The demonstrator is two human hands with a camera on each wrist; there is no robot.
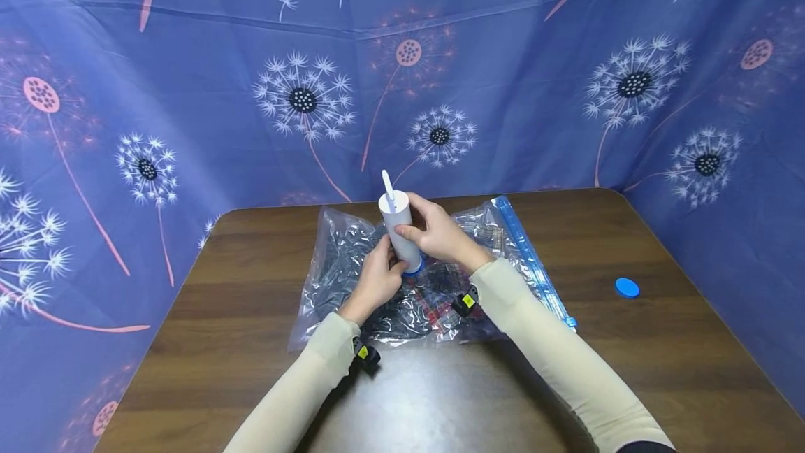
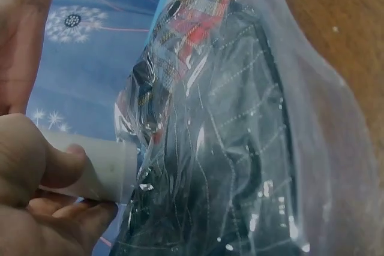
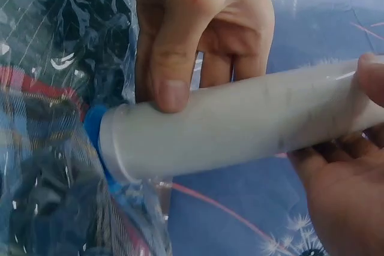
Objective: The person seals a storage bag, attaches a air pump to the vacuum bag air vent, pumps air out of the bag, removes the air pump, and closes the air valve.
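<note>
A white hand pump (image 1: 406,247), a tube with a slim white handle (image 1: 388,186) rising from its top, stands slightly tilted on a clear plastic storage bag (image 1: 322,278). Its base meets a blue ring (image 3: 95,125) on the bag. My left hand (image 1: 379,278) grips the pump low down, thumb along its side near the base. Higher up, my right hand (image 1: 440,231) holds the tube just under the rim, thumb in front and other fingers behind. Folded dark striped clothes (image 2: 246,124) and a red plaid cloth (image 2: 201,22) show through the film.
The bag's blue zip edge (image 1: 531,250) runs along its right side. A round blue cap (image 1: 626,288) lies on the wooden table (image 1: 629,362) to the right. A blue dandelion-print cloth (image 1: 503,68) hangs behind and at both sides.
</note>
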